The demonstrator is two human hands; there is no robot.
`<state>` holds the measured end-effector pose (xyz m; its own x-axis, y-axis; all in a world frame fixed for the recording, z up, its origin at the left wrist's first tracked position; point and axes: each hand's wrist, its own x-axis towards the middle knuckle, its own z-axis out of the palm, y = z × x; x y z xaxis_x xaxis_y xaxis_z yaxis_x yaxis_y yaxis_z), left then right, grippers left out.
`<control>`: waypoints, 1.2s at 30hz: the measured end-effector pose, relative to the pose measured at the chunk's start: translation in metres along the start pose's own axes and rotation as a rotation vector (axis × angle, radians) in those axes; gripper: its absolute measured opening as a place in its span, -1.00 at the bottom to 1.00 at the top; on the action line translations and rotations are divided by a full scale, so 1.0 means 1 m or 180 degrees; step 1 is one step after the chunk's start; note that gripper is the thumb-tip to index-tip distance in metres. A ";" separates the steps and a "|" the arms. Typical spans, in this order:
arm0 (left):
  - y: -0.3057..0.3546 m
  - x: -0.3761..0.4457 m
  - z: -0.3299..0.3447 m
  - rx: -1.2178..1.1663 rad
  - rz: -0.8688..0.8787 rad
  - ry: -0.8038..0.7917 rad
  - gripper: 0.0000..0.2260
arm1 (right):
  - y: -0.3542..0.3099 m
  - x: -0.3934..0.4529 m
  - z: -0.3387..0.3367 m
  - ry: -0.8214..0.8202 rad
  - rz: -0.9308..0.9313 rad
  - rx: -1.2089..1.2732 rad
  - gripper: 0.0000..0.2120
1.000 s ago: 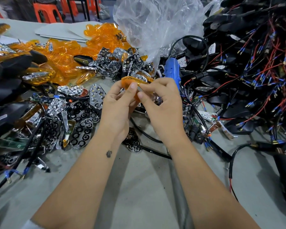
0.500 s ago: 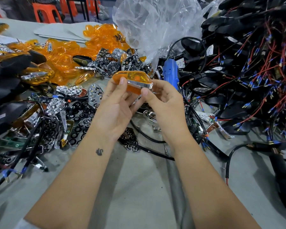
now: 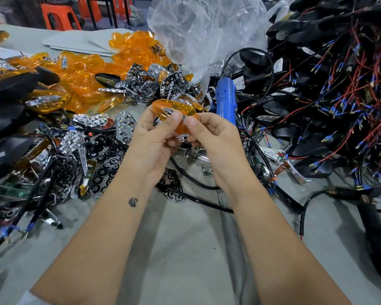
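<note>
An orange translucent lens (image 3: 174,113) with a chrome reflector piece inside it is held above the table between both hands. My left hand (image 3: 154,139) grips its left end, thumb pressed on the top face. My right hand (image 3: 213,142) pinches its right end with thumb and curled fingers. The underside of the lens is hidden by my fingers.
A heap of orange lenses (image 3: 92,69) and chrome reflectors (image 3: 150,84) lies behind and left. A blue tool (image 3: 226,100) stands just right of the hands. Black housings with red and blue wires (image 3: 328,95) pile up at right. A clear plastic bag (image 3: 207,29) is behind. Grey table (image 3: 185,249) spreads toward me.
The lens has been turned in my hands and tilted, its right end now lower. Both hands shifted slightly toward me and regripped it.
</note>
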<state>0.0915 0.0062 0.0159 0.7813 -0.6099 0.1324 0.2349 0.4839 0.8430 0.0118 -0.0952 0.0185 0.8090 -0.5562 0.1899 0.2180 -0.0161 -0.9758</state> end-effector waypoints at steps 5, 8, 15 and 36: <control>0.000 0.001 0.000 0.0149 -0.0033 -0.0004 -0.83 | -0.001 -0.002 -0.001 0.0001 -0.0101 -0.0321 -0.91; -0.001 0.001 -0.001 0.0173 -0.0042 -0.0007 -0.84 | -0.002 -0.002 0.002 0.0110 -0.0175 -0.0510 -0.95; -0.001 -0.001 0.002 0.0238 -0.0077 0.0112 -0.83 | -0.001 -0.001 0.001 0.0155 -0.0162 -0.0608 -0.96; 0.021 0.001 -0.017 0.2995 0.1117 0.1214 -0.78 | 0.010 0.000 -0.008 0.0722 -0.0833 -0.2617 -0.60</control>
<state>0.1074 0.0269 0.0250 0.8856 -0.2160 0.4111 -0.4503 -0.1830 0.8739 0.0098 -0.1023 0.0080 0.6418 -0.6007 0.4766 -0.1504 -0.7081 -0.6899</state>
